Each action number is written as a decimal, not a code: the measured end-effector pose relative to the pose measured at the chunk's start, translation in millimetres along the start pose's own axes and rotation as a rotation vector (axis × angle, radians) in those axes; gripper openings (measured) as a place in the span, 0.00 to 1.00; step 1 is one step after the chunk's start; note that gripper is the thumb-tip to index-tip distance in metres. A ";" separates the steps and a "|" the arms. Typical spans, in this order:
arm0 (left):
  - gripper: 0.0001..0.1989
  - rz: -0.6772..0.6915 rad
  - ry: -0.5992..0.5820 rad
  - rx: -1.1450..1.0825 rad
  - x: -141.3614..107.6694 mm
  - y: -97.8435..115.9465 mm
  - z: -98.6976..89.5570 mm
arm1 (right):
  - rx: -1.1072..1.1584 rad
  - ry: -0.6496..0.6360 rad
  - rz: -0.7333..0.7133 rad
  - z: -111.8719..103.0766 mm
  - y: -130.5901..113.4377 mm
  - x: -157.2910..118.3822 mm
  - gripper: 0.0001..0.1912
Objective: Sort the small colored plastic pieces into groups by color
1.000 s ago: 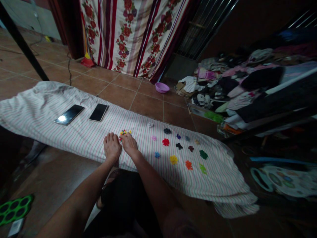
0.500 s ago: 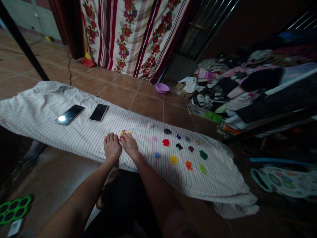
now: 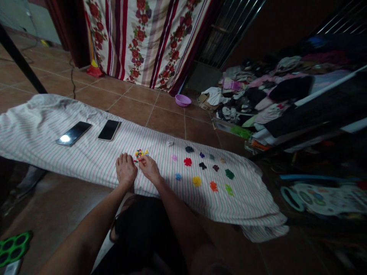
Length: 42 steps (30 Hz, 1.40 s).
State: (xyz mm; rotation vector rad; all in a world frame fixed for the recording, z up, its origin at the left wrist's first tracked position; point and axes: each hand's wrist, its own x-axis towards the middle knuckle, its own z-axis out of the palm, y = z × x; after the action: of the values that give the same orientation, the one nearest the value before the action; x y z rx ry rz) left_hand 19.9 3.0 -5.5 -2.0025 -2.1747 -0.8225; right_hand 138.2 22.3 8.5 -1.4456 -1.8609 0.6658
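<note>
On a striped cloth lies a small mixed pile of red, yellow and green pieces (image 3: pixel 139 154). My left hand (image 3: pixel 126 168) rests flat on the cloth just left of and below it, fingers extended. Beside it, my right hand (image 3: pixel 149 168) has its thumb and fingertips pinched together at the pile's near edge; what they hold, if anything, is too small to name. To the right, pieces lie in separate single-colour heaps, among them red (image 3: pixel 187 162), yellow (image 3: pixel 196 181), orange (image 3: pixel 213 186), black (image 3: pixel 202 165), dark green (image 3: pixel 229 173) and light blue (image 3: pixel 178 177).
Two phones, one at the left (image 3: pixel 73 133) and one nearer the middle (image 3: pixel 109 130), lie on the striped cloth (image 3: pixel 86 164). Beyond its far edge a purple basin (image 3: pixel 182 100) stands on the tiled floor. Clothes (image 3: pixel 258 91) are heaped at the right.
The view has shifted slightly. My right hand has drawn back a little from the mixed pile, which now shows more fully. My left hand stays flat on the cloth.
</note>
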 end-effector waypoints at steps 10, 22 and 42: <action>0.15 -0.014 -0.014 -0.022 0.0 1.7 -1.8 | -0.089 0.051 0.094 -28.1 26.9 -22.9 0.08; 0.16 -0.009 -0.014 -0.021 -0.7 2.3 -3.7 | -0.006 0.194 0.136 -66.0 61.4 -41.8 0.08; 0.16 0.005 -0.007 0.002 -1.0 -0.9 1.7 | -0.188 0.488 0.379 -165.1 118.2 -66.0 0.11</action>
State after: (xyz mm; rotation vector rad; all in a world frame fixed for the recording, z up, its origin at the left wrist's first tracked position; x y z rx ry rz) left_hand 19.7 2.8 -7.7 -2.0121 -2.1732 -0.8135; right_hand 348.6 -13.6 12.8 -1.9087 -1.3104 0.2706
